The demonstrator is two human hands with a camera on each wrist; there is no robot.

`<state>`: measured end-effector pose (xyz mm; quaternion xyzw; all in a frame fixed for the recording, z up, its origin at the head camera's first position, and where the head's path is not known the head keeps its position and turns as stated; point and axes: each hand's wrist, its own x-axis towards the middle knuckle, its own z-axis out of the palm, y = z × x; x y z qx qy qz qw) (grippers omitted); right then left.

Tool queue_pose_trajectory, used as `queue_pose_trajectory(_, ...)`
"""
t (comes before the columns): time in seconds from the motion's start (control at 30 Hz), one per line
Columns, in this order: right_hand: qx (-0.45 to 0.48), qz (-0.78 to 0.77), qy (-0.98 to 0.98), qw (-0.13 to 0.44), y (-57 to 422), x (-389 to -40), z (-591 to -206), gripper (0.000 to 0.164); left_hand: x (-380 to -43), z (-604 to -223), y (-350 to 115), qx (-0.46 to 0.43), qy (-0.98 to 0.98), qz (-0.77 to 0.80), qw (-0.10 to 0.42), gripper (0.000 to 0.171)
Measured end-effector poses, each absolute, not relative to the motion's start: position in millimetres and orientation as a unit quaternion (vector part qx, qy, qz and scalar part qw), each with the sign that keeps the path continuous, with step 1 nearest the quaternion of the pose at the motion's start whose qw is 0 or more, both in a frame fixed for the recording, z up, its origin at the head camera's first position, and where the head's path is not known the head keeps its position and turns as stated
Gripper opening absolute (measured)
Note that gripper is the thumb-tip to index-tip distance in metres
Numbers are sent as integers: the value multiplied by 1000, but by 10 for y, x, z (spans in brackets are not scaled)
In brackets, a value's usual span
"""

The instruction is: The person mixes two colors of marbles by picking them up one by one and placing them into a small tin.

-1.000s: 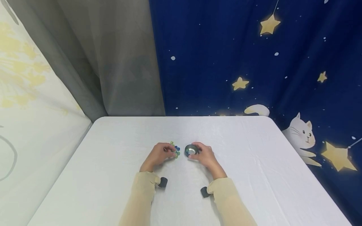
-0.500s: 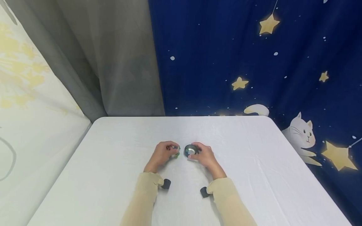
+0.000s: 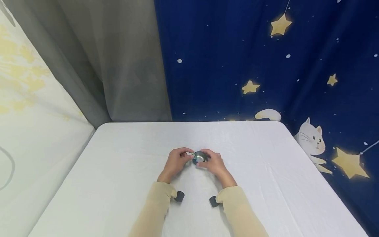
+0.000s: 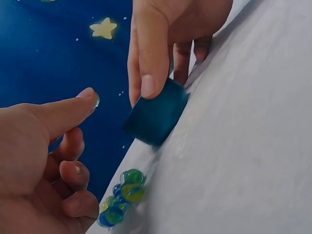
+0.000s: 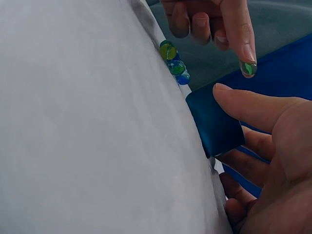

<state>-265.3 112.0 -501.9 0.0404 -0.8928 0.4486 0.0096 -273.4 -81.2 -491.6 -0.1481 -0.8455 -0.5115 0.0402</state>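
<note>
So the left hand (image 3: 175, 163) has a clear marble (image 5: 248, 70) with a green swirl pinched right at the tips of its thumb and finger, just beside the rim of a little round tin (image 4: 158, 115), other fingers loosely curled. Right hand (image 3: 215, 163) has that tin gripped between thumb and fingers, open side up on the white table (image 3: 118, 197). More blue and green marbles (image 4: 131, 193) sit bunched below the left hand's fingers, and way behind there's a navy starry curtain (image 3: 213, 65).
</note>
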Motion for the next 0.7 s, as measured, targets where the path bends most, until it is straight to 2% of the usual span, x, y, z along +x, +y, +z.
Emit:
queue_pose_trajectory(0.33, 49, 449, -892, 11, 1124, -2625, -5004, 56, -2693, -4921, -694, -139, -829, -535, 82, 17)
queue_pose_trajectory(0.7, 46, 446, -894, 11, 1122, -2616, -5012, 56, -2690, -4951, -626, -128, -818, -554, 89, 17)
